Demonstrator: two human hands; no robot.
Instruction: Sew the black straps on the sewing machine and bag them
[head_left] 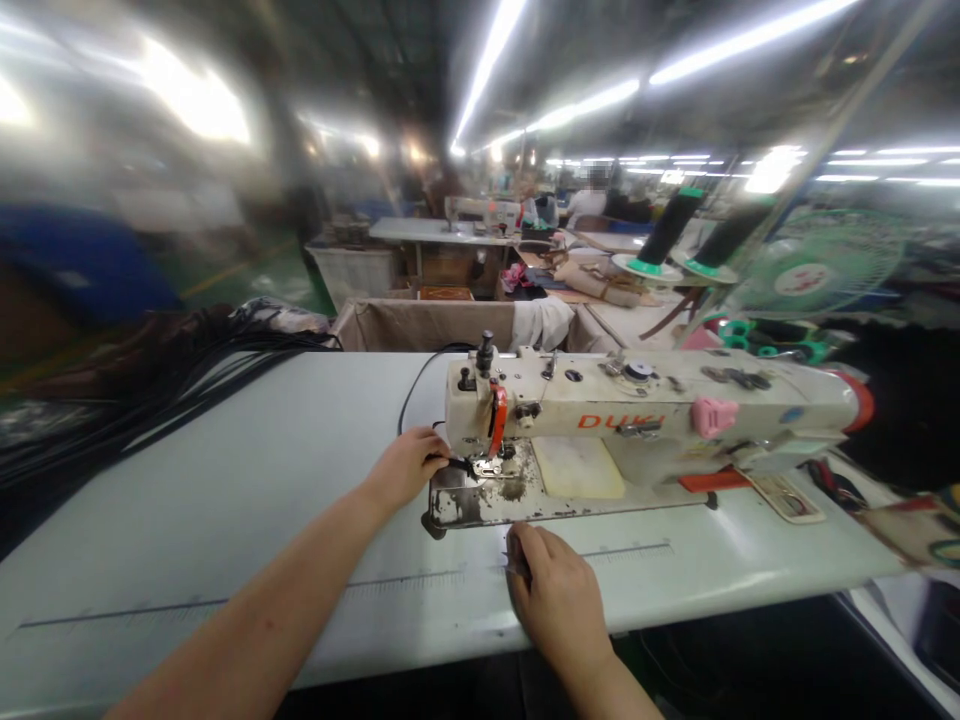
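A white sewing machine [555,400] with orange lettering stands on the pale table. My left hand [405,465] is at its needle end, thumb and fingers pinched on a narrow black strip [459,463] that runs under the presser foot [489,466]. Behind that hand a thin black length [405,400] curves round the back of the machine head; whether it is the same strip is hidden. In front of the machine bed, my right hand [559,590] rests low over the table edge, fingers curled round a small dark tool [514,555], mostly covered by the hand.
Many long black strips [187,400] hang over the table's left end. Behind stands a cloth-lined bin [427,325] with a white cloth [544,322]. Black thread cones [667,230] and a green fan [817,265] are at the right. A ruler scale [405,582] marks the tabletop [322,450].
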